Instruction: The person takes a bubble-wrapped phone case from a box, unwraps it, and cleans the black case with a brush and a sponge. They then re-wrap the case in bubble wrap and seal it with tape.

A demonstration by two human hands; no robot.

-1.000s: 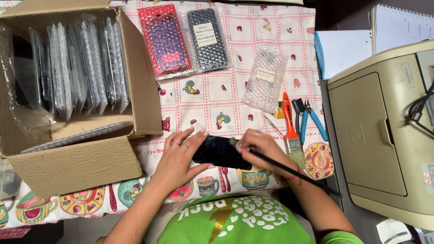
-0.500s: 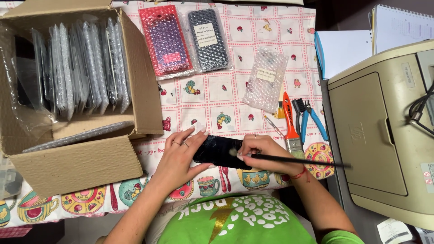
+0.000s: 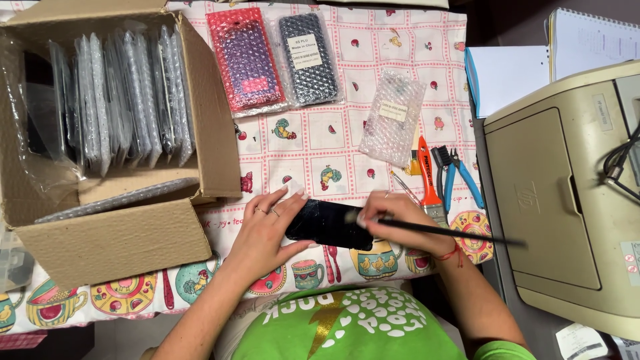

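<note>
A black phone [image 3: 328, 224] is shown lying flat on the patterned tablecloth [image 3: 313, 143], near the table's front edge and just right of the open cardboard box [image 3: 133, 233]. The phone is steadied by the left hand [image 3: 267, 230], whose fingers are spread along its left end and upper edge, with the thumb against the lower edge; the grasp is loose rather than closed. A thin black brush [image 3: 440, 232] is pinched between the fingers of the right hand [image 3: 400, 217], which is closed around the handle; the brush tip is laid on the right part of the phone and the handle is directed rightward, towards the beige printer [image 3: 567, 200]. The box is seen to be packed with upright bubble-wrapped items [image 3: 120, 100]. Farther back on the cloth, three bubble-wrap pouches are laid out: a red one [image 3: 243, 60], a dark one [image 3: 307, 57] and a clear one [image 3: 393, 117]. Just beyond the right hand, an orange-handled paintbrush [image 3: 428, 180] and blue-handled pliers [image 3: 460, 177] are placed side by side.
</note>
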